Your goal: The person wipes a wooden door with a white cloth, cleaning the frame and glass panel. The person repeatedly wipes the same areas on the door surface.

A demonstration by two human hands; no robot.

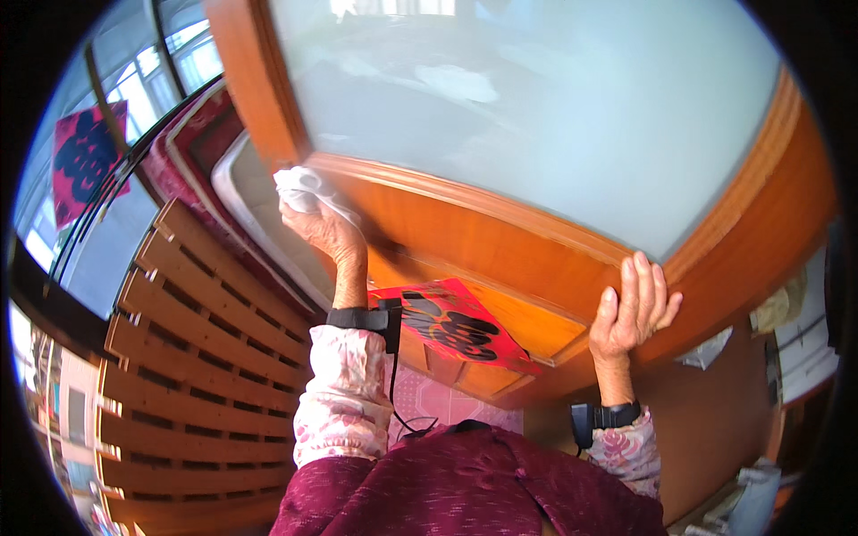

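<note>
A wooden door (469, 218) with a large frosted glass pane (523, 114) fills the middle of the view. My left hand (328, 231) grips a crumpled white cloth (301, 187) against the frame, near the pane's lower left corner. With fingers raised and holding nothing, my right hand (630, 308) rests by the lower right corner of the glass. Below the pane, between my arms, a red paper (449, 321) with black brush characters lies on the door's lower panel. Part of it is hidden by the strap on my left wrist.
A slatted wooden bed frame (214, 402) stands at the left, with mattresses (248, 181) upright behind it. Another red paper (87, 161) hangs at the far left near dark cables. Patterned floor (436, 395) shows below the door. A plastic bag (707, 348) and assorted items are at the right.
</note>
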